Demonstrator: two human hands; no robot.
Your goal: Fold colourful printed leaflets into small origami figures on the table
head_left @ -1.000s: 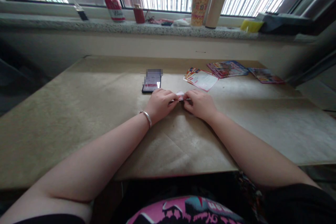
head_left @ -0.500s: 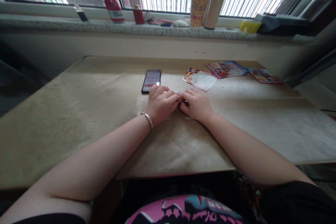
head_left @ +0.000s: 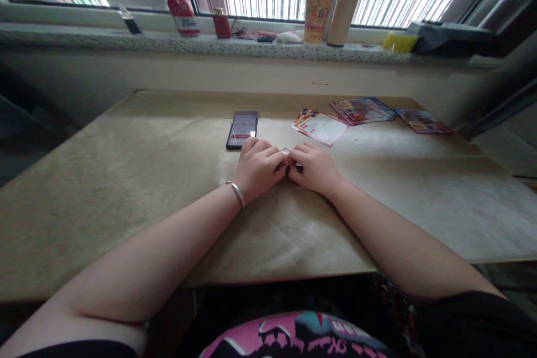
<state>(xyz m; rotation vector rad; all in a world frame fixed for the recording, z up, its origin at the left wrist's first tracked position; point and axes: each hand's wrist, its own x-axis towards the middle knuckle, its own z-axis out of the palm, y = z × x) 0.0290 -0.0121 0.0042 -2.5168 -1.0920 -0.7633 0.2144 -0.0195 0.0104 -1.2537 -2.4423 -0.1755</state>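
Note:
My left hand (head_left: 260,166) and my right hand (head_left: 314,168) meet low over the middle of the table (head_left: 201,251), fingertips nearly touching. Both are closed, with the fingers curled in a pinch. Between them a small pale piece of paper (head_left: 286,151) peeks out, mostly hidden by the fingers. A silver bangle (head_left: 237,193) circles my left wrist. Just beyond my left hand lies a phone (head_left: 242,130) with its screen lit. Past my right hand, a few cards (head_left: 323,127) lie overlapped, the top one mostly white.
Farther right are a fanned stack of colourful cards (head_left: 364,111) and another card pile (head_left: 422,121). On the stone windowsill (head_left: 251,47) stand a red can (head_left: 183,14), a red bottle (head_left: 221,23), a patterned cup (head_left: 318,17) and a yellow item (head_left: 400,42).
The fingers of both hands have shifted slightly around the paper, and a bit more of its pale edge shows. Everything else stays where it was.

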